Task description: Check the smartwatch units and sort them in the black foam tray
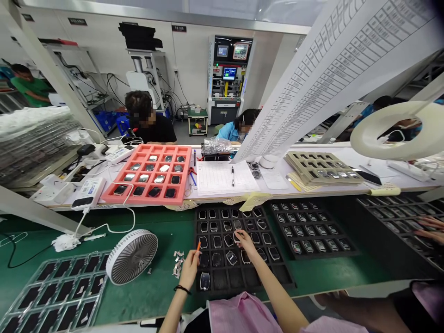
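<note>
Because silvery scraps (178, 262) lie just beside your left hand (189, 271), pinching an orange stick (198, 246), and your narrowed right fingertips (237, 235) touch a small frame (237, 225) in the black tray (289, 284), one slip could jog neighbouring frames or drag scraps into its slots.

The person wears a pink shirt (243, 317) and a thin black band (182, 289) above the bare left hand (189, 272).

Matt black plastic tray (227, 280) on a smooth green mat (156, 296); glossy coral plastic tray (152, 148) and white paper (215, 180) above
</note>
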Demonstrator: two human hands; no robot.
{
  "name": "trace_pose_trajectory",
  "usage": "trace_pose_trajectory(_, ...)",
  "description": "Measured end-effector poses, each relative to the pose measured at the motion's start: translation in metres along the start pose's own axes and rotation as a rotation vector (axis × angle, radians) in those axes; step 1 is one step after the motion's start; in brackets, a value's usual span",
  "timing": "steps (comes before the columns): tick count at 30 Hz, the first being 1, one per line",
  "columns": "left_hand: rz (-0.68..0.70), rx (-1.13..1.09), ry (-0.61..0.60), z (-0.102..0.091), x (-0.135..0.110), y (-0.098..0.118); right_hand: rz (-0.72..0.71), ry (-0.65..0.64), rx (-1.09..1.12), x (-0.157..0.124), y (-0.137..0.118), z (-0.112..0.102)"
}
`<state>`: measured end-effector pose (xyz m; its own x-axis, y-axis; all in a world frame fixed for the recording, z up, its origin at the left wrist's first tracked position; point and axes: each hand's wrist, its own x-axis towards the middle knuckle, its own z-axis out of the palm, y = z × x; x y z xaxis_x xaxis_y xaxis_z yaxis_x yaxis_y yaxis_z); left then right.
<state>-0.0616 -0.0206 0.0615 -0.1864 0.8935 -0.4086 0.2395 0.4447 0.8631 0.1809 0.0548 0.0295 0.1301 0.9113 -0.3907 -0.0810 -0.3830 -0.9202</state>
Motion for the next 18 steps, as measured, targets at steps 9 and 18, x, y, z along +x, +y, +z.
trace_pose_trajectory(9,0.072,-0.203,-0.385,0.041,-0.029,0.067,0.099,-0.375,0.483,-0.054,-0.045,0.065)
trace_pose_trajectory(18,0.124,-0.251,-0.373,0.035,-0.033,0.073,0.109,-0.457,0.618,-0.058,-0.057,0.068)
